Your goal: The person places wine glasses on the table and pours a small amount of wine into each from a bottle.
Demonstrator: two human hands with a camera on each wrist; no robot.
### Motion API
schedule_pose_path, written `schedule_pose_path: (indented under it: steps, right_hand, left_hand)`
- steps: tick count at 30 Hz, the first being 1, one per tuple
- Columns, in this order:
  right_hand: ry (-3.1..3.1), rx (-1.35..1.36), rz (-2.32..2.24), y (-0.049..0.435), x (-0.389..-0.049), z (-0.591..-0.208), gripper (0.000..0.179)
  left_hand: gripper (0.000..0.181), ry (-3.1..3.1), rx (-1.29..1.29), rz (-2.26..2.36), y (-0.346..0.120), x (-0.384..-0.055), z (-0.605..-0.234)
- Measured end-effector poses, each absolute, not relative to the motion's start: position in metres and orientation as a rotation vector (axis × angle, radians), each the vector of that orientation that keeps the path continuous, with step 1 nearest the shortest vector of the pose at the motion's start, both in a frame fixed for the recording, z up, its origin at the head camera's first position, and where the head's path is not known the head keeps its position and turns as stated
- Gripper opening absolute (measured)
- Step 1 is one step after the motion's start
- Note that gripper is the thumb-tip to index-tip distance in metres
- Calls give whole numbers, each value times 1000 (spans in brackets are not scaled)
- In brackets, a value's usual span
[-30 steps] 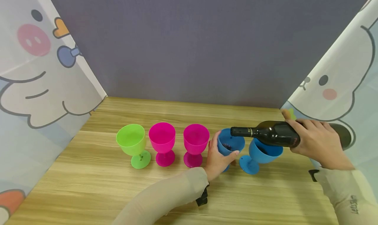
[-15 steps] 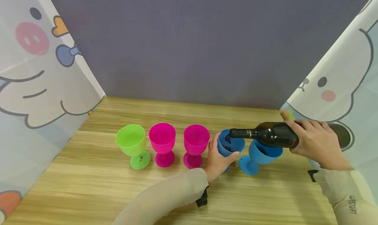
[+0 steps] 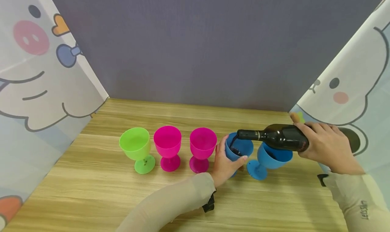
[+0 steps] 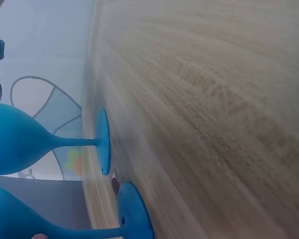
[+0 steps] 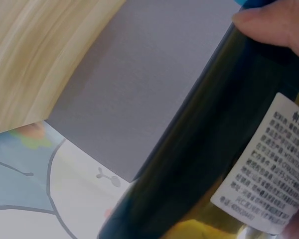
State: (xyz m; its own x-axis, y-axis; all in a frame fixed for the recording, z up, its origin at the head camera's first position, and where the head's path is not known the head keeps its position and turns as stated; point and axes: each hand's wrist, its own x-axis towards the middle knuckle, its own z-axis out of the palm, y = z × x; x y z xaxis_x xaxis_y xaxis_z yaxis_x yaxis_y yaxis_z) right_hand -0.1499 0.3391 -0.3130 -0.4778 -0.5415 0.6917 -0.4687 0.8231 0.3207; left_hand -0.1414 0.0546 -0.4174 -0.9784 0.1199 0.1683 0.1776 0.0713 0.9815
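My left hand [image 3: 224, 165] grips the bowl of a blue goblet [image 3: 247, 147], fingers on its left side and thumb along the near rim. With my right hand [image 3: 327, 146] I hold a dark wine bottle [image 3: 283, 137] lying nearly level, its mouth over that goblet. A thin dark stream [image 3: 233, 141] runs from the mouth into the bowl, where dark, grainy-looking stuff lies. Close by on the right, under the bottle, a second blue goblet [image 3: 275, 161] leans and also has something dark inside. In the right wrist view, the bottle [image 5: 189, 124] shows a white printed label [image 5: 271, 164].
Left of my left hand stand two pink goblets, the nearer [image 3: 203, 144] and the farther [image 3: 167, 143], then a green goblet [image 3: 135, 144]. The wooden table [image 3: 100, 191] ends at a grey back wall [image 3: 195, 49]. Cartoon-printed sheets [image 3: 33, 89] hang on both sides.
A dark stream now falls from the bottle's mouth, where a second ago only a small dark bit showed. Both hands keep their grips and barely shift.
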Motion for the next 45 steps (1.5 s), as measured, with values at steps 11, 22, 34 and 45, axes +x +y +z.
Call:
schedule_pose_path:
  steps: [11, 22, 34, 45]
  right_hand:
    - [-2274, 665, -82, 340, -144, -310, 68]
    - [-2287, 664, -58, 340, -146, -308, 73]
    - [-2304, 605, -63, 338, -141, -309, 78]
    - [-2271, 636, -80, 331, -148, -306, 78]
  left_hand:
    - [86, -2363, -379, -2005, 49, -143, -414]
    - [91, -2442, -369, -2035, 43, -141, -406]
    - [93, -2467, -454, -2041, 38, -138, -407]
    - [87, -2448, -517, -2056, 27, -131, -409]
